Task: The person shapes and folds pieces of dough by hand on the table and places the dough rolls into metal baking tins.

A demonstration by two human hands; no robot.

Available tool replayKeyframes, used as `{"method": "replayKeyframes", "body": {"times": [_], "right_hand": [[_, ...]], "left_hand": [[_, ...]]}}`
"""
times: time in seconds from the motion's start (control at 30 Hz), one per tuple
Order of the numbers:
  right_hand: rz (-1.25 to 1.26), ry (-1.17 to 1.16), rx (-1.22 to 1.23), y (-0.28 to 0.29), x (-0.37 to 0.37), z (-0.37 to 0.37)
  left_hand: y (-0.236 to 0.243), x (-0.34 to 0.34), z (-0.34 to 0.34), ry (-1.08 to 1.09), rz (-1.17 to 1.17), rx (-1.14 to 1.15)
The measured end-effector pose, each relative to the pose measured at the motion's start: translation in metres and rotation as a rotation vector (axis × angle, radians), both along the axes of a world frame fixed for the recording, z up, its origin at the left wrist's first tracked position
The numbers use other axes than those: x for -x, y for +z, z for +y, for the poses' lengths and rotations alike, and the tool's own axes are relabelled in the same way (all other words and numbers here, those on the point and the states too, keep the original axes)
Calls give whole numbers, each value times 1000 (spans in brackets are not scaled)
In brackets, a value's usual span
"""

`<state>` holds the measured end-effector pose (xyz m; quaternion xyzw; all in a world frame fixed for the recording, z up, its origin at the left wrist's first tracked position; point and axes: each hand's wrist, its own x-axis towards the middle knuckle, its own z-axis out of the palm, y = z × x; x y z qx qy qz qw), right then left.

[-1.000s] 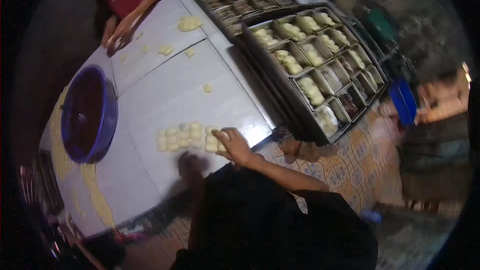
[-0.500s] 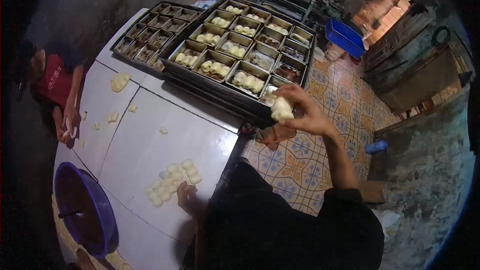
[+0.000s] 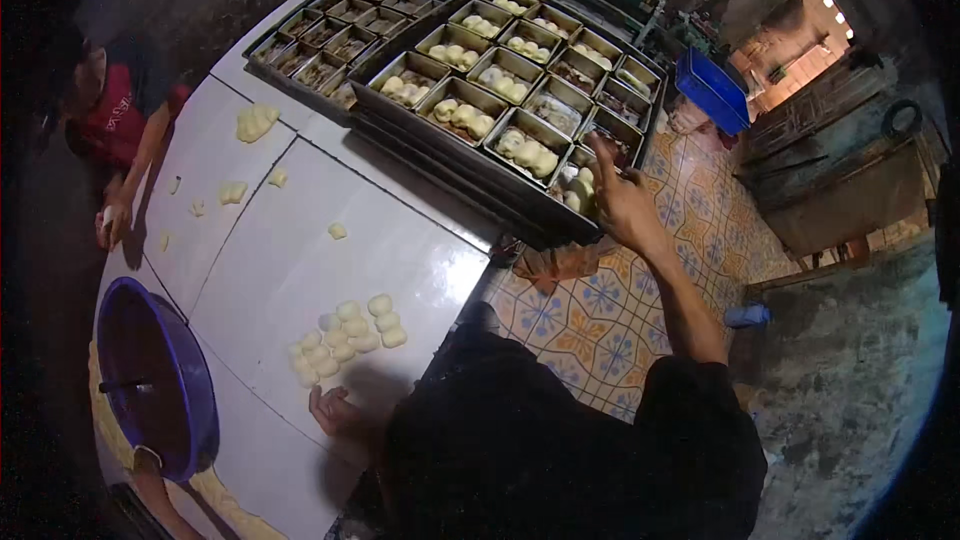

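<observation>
My right hand [image 3: 632, 208] is at the near right corner of the black tray [image 3: 440, 160], fingers stretched over a metal tin. Dough pieces [image 3: 578, 190] lie in that tin beside my thumb, and the hand appears to hold nothing. My left hand [image 3: 338, 410] hovers low over the white tabletop [image 3: 400, 240], its fingers loosely curled and apart with nothing visible in them. Just beyond it sits a cluster of small round dough balls [image 3: 340, 335]. Several other tins in the tray hold rows of dough balls; some tins on the right side hold none.
A second tray of tins [image 3: 335, 35] stands at the back left. Flattened dough [image 3: 257, 122] and scraps lie on the table. A purple basin [image 3: 205, 390] is at lower left, near another person's arm [image 3: 150, 470]. Someone in red [image 3: 120, 120] works at the left edge.
My right hand has brought its dough pieces from in front of the tray into the corner tin and let go. My left hand has drawn back leftward and nearer, below the dough balls.
</observation>
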<state>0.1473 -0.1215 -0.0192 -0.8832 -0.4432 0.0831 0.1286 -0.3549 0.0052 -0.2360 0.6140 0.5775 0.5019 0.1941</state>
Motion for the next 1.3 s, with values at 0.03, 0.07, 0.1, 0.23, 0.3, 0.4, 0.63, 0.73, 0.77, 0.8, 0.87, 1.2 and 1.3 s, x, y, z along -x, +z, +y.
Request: {"method": "replayKeyframes", "body": {"times": [0.03, 0.07, 0.1, 0.23, 0.3, 0.4, 0.63, 0.73, 0.77, 0.8, 0.87, 1.2, 1.3], "right_hand": [[-280, 31, -130, -4, 11, 9], [-575, 26, -230, -3, 18, 1], [-635, 3, -352, 2, 36, 12], [-211, 193, -966, 0, 114, 30], [418, 424, -664, -35, 169, 64], [315, 831, -266, -101, 234, 113], [512, 931, -413, -210, 250, 145], [1158, 571, -209, -167, 231, 138], [1496, 401, -207, -158, 216, 134], [1628, 360, -316, -147, 194, 124], [1547, 424, -561, -73, 140, 102], [-36, 208, -262, 0, -130, 98], [-343, 85, -308, -13, -99, 103]], "left_hand": [[-10, 28, -4, -51, 317, -150], [76, -18, -21, 10, 480, 52], [76, -2, -24, 85, 536, 22], [8, 41, -12, 141, 476, 17], [-13, 53, -8, 137, 419, 35], [-48, 75, -14, 141, 329, 72], [-4, 36, -2, 178, 508, -38], [-2, 31, 1, 188, 468, 8], [0, 31, 1, 187, 445, 27], [-1, 29, 4, 185, 417, 41], [-4, 37, 5, 195, 307, 103], [6, -7, 17, 458, 77, 94], [-19, 43, 5, 343, 96, 256]]}}
